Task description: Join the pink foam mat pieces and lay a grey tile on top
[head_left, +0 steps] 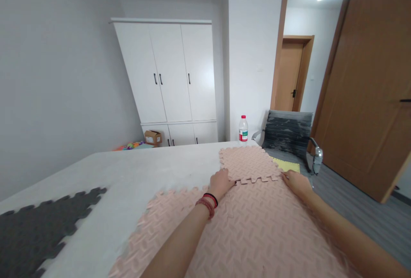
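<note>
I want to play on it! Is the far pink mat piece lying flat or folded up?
Flat. The far pink mat piece lies spread on the table, with the left hand and right hand at its near corners.

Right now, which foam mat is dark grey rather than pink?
The dark grey mat at the table's near left corner, alone and away from both hands. The pink mats lie under the left hand and right hand.

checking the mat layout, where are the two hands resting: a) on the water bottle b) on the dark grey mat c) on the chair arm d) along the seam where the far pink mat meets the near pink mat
d: the left hand and right hand both press at the toothed edge where the far pink mat meets the near pink mat, well away from the dark grey mat.
</note>
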The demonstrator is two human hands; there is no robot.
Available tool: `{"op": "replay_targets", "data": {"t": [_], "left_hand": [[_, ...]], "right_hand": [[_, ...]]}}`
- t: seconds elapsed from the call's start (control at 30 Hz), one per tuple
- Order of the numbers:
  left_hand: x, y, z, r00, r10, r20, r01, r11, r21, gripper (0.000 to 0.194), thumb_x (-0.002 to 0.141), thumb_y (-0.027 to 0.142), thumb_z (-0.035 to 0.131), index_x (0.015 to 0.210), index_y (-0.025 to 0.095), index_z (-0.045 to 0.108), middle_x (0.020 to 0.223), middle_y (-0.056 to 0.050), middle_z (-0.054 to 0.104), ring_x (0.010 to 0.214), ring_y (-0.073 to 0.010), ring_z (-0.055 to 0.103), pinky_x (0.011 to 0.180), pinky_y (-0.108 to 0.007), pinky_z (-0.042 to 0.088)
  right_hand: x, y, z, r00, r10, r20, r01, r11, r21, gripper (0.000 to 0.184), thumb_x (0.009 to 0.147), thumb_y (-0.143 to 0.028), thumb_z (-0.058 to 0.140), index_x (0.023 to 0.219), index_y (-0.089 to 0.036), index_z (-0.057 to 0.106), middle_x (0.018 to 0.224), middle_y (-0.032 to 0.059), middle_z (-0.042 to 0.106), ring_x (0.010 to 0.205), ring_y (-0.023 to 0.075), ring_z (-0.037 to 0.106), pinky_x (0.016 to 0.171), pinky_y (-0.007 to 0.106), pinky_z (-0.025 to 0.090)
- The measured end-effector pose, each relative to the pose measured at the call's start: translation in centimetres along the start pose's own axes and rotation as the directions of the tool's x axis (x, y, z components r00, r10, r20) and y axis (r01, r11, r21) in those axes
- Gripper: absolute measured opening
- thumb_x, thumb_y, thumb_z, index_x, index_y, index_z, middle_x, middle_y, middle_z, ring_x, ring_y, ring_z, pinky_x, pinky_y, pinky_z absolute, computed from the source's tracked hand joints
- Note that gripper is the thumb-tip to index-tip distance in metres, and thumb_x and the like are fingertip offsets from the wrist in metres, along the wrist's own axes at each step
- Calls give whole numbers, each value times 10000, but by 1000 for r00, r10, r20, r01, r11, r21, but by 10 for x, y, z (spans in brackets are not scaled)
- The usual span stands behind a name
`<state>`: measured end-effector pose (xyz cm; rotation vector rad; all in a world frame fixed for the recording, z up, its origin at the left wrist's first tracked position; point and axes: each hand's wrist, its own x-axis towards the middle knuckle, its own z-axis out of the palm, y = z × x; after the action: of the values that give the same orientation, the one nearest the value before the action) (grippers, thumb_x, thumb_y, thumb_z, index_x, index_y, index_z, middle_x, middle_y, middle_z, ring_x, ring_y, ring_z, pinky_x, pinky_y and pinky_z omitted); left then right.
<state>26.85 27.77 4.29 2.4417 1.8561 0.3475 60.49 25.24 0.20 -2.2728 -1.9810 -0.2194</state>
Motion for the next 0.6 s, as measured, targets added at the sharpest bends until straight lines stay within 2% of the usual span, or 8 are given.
{"op": "replay_targets", "data": {"t": [0.2,0.4,0.6], "left_hand": [[-1,-1,-6,999,40,15,-41,999,34,351,739,442,549,973,181,570,1018,-97,664,912,-239,626,697,-293,440],[-9,4,-14,995,102,17,-103,991,84,325,787,399,503,1013,172,562,1015,-109,658,959,-256,608,773,-323,423],[-25,13,-11,986,164,18,-164,977,134,325,858,346,410,1067,150,563,1063,-151,619,1027,-296,555,910,-442,352]], "right_hand": [[-6,-6,0,995,-71,-63,66,995,-71,407,982,-354,277,940,-169,638,949,100,617,897,216,599,680,287,431],[-8,-13,-2,993,-74,-97,62,991,-119,373,977,-312,296,911,-148,625,943,114,606,882,228,592,658,300,441],[-9,-16,-3,990,-74,-117,56,987,-151,373,980,-300,291,912,-137,619,937,137,597,876,239,587,618,292,432]]}}
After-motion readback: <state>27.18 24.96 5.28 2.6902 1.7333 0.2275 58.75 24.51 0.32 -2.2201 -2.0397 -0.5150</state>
